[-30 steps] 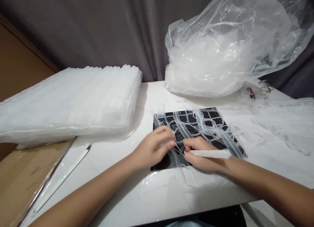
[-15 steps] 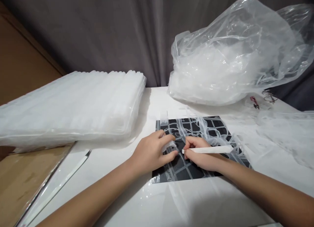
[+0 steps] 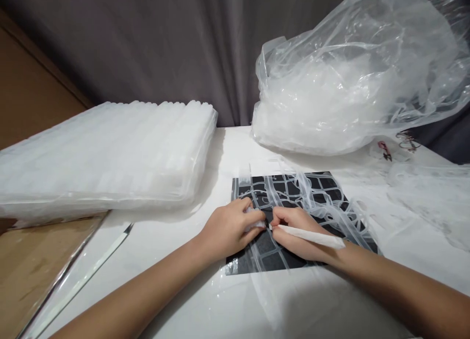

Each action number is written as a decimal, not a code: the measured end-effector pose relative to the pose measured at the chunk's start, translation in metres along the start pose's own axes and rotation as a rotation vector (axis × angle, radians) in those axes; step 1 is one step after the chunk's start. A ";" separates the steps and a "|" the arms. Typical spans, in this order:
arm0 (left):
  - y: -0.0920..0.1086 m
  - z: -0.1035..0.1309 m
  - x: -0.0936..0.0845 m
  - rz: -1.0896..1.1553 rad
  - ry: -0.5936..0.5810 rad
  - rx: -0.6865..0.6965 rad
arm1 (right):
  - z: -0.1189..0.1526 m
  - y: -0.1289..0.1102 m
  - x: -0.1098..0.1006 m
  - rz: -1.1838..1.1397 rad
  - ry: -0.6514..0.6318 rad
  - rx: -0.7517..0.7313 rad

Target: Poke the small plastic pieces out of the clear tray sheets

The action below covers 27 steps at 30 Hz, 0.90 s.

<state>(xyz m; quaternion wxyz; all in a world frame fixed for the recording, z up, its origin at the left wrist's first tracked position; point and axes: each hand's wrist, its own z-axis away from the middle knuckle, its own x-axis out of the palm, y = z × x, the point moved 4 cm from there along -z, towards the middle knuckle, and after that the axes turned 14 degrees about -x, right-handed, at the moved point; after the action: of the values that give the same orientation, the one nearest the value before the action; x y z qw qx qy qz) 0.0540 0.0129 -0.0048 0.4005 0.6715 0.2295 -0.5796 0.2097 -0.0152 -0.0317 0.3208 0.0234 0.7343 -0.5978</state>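
On a white table: clear bag at two o'clock, white bundle at nine, black mat under translucent strips at five. With right hand at five, left hand just beside at six, gripping a white tool and clasping a small pale piece, respectively.

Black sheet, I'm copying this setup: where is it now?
The black sheet lies on the white table, right of centre in the head view, partly under the left hand and right hand.

L grip palm-down, curled, R grip pinched, forearms angled fwd & inward
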 end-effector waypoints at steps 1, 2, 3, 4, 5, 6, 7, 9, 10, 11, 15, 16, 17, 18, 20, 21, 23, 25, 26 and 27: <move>-0.003 -0.001 -0.005 0.060 0.016 -0.001 | 0.000 -0.001 0.000 0.006 -0.003 -0.011; -0.008 -0.003 -0.013 0.148 0.057 -0.011 | 0.000 -0.001 0.000 0.010 0.001 -0.018; -0.016 -0.005 -0.023 0.253 0.121 -0.039 | 0.000 -0.001 0.000 0.010 0.011 -0.020; -0.025 -0.007 -0.034 0.362 0.198 -0.083 | 0.001 -0.001 0.000 0.003 0.017 -0.020; -0.036 -0.007 -0.045 0.456 0.294 -0.143 | 0.002 -0.002 0.000 -0.018 0.011 -0.015; -0.046 -0.007 -0.055 0.523 0.376 -0.210 | 0.003 -0.002 0.000 -0.055 -0.002 -0.005; -0.054 -0.007 -0.062 0.562 0.438 -0.268 | 0.003 -0.002 0.000 -0.107 -0.007 0.006; -0.062 -0.006 -0.067 0.578 0.446 -0.333 | 0.001 -0.004 -0.004 -0.182 0.029 0.000; -0.062 -0.006 -0.065 0.566 0.407 -0.332 | -0.001 -0.006 -0.008 -0.157 0.069 -0.037; -0.060 -0.007 -0.061 0.542 0.355 -0.320 | -0.004 -0.008 -0.012 -0.077 0.113 -0.097; -0.048 -0.006 -0.042 0.440 0.235 -0.271 | -0.015 -0.011 -0.012 0.389 0.068 -0.331; -0.046 -0.005 -0.040 0.426 0.236 -0.268 | -0.015 -0.010 -0.009 0.444 0.027 -0.339; -0.045 -0.004 -0.039 0.420 0.238 -0.269 | -0.013 -0.009 -0.008 0.476 -0.009 -0.333; -0.045 -0.003 -0.039 0.414 0.238 -0.271 | -0.010 -0.010 -0.007 0.494 -0.047 -0.330; -0.044 -0.002 -0.042 0.380 0.236 -0.272 | 0.001 -0.017 -0.006 0.493 -0.143 -0.357; -0.043 -0.001 -0.045 0.354 0.233 -0.270 | 0.009 -0.023 -0.006 0.476 -0.205 -0.389; -0.040 0.001 -0.050 0.284 0.224 -0.262 | 0.026 -0.039 -0.008 0.433 -0.341 -0.456; -0.034 0.003 -0.052 0.194 0.202 -0.263 | 0.043 -0.053 -0.012 0.385 -0.466 -0.468; -0.031 0.003 -0.052 0.146 0.182 -0.264 | 0.049 -0.059 -0.016 0.356 -0.513 -0.448; -0.027 0.003 -0.050 0.101 0.157 -0.261 | 0.053 -0.063 -0.020 0.323 -0.540 -0.418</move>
<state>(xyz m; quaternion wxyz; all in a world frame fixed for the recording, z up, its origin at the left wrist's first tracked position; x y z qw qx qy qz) 0.0201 0.0338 0.0357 0.4938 0.6679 0.2994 -0.4696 0.2228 -0.0732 0.0289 0.5906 -0.0854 0.7163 -0.3616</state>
